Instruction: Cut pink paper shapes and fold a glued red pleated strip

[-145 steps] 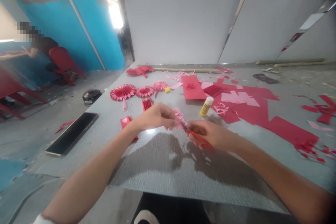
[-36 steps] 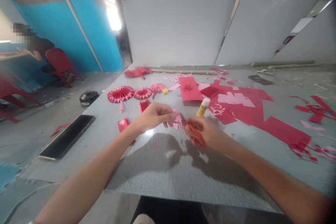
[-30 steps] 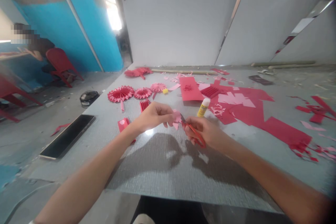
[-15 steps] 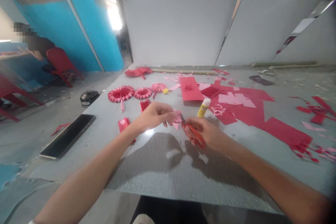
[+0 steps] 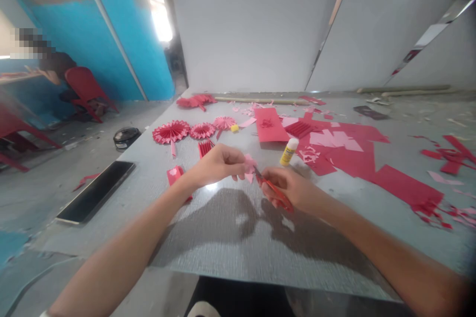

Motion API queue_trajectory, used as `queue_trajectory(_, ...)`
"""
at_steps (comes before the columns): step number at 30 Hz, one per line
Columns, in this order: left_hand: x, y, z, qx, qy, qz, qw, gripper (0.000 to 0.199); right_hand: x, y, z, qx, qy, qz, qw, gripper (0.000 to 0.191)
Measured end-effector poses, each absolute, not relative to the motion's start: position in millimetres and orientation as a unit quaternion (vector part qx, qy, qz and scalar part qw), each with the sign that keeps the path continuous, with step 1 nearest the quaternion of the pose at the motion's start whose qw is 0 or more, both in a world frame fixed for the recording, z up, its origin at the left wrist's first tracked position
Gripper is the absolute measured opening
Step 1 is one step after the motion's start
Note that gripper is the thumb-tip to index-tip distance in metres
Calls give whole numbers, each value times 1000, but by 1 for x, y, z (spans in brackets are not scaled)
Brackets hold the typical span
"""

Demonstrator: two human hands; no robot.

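Pinching pink paper [image 5: 250, 163] was the left hand [image 5: 222, 162]; at its four o'clock the right hand [image 5: 288, 183] gripped scissors [image 5: 276, 193].

A pale wall [image 5: 245, 25] with shiny slanting strips [image 5: 430, 34] rises behind the gray surface [image 5: 208, 260]. To the left, a pipe [image 5: 111, 29] runs down the blue wall [image 5: 143, 49] near a bright window [image 5: 156, 5]; red chairs [image 5: 84, 84] stand on the littered gray floor [image 5: 89, 136].

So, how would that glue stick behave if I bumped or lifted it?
The glue stick would probably tip if nudged, being tall on a narrow base. Its round body would likely roll on the flat table once down. Looking small and plastic, it should feel light and stiff.
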State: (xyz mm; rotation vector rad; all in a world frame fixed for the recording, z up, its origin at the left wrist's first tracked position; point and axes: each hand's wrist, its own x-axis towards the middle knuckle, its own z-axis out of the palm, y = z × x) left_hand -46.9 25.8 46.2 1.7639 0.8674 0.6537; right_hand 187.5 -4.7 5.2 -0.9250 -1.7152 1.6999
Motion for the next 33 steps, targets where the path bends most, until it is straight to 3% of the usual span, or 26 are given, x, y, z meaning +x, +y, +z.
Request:
queue_trajectory(8, -51, 28, 48, 738, 365, 244, 512, 20, 189, -4, -1, -335, -645, 641, 248, 16)
queue_trajectory(17, -54, 31, 44, 741, 353, 224, 526, 19, 192, -3, -3, -346, -649, 642, 217, 28)
queue_trajectory(33, -53, 30, 47, 740, 356, 211, 530, 18, 191, -5, 7, -350, -663, 629, 206, 25)
